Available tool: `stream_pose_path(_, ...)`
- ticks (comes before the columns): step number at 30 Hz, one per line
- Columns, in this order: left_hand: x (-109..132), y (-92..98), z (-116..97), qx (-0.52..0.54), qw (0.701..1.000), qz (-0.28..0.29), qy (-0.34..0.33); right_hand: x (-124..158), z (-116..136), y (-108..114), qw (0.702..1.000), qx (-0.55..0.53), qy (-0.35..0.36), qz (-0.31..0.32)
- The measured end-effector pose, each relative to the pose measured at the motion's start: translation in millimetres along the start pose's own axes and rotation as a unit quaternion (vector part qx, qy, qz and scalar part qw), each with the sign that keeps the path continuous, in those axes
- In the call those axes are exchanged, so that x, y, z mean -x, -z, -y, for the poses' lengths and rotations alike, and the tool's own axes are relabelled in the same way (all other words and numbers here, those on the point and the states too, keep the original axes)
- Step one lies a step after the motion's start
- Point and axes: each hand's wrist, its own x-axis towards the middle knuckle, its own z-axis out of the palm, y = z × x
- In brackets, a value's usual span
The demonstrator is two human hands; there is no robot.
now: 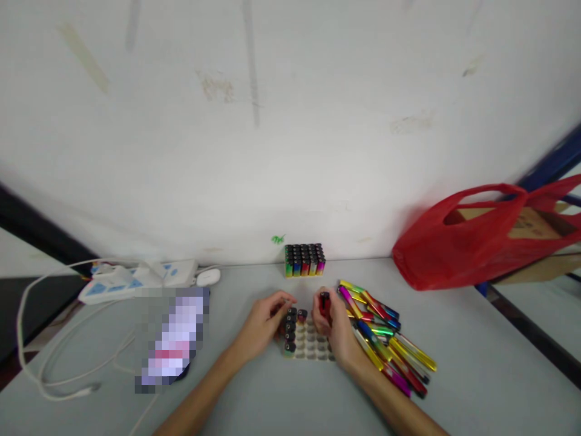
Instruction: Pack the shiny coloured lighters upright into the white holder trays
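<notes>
My right hand (333, 321) is closed around a red lighter (324, 303) with a black top, held upright over the right part of a pale tray with round holes (311, 351). A column of black-topped lighters (290, 333) stands along the tray's left side, and one more dark-topped lighter (302, 315) stands at the far row. My left hand (267, 318) is beside that column, its fingers loosely bent and apart at the tray's far left corner. Its lower fingers are partly hidden. Right of my right hand lies a loose pile of shiny coloured lighters (385, 339).
A block of upright lighters (305, 260) stands by the wall. On the left are a white power strip (145, 281), a white charger (209, 277), white cables (68, 384) and a blurred phone (179, 336). A red plastic bag (436, 248) with cardboard inside sits at the right.
</notes>
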Motion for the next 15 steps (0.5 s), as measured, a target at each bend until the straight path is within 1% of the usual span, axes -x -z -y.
stream_pose_path(3, 2, -0.4, -3, -0.005, 1.000, -0.010, 0.004, 5, 10, -2, 1.000, -0.009, 0.018, -0.014)
stream_pose_path(5, 3, -0.8, -4, -0.004, 1.000, -0.015, 0.012, 8, 17, 0, 0.999, 0.016, 0.038, -0.016)
stream_pose_path(7, 3, -1.2, -3, 0.000, 1.000, -0.016, 0.017, 10, 24, 5, 0.992, 0.083, 0.092, -0.019)
stream_pose_path(9, 2, -1.4, -3, 0.001, 1.000, -0.014, 0.019, 10, 32, 12, 0.979, 0.137, 0.150, -0.019)
stream_pose_path(11, 2, -1.5, -2, 0.001, 1.000, -0.013, 0.018, 10, 41, 20, 0.969, 0.166, 0.182, 0.010)
stream_pose_path(15, 2, -1.3, -2, -0.004, 1.000, -0.019, 0.013, 12, 62, 30, 0.954, 0.203, 0.171, 0.136)
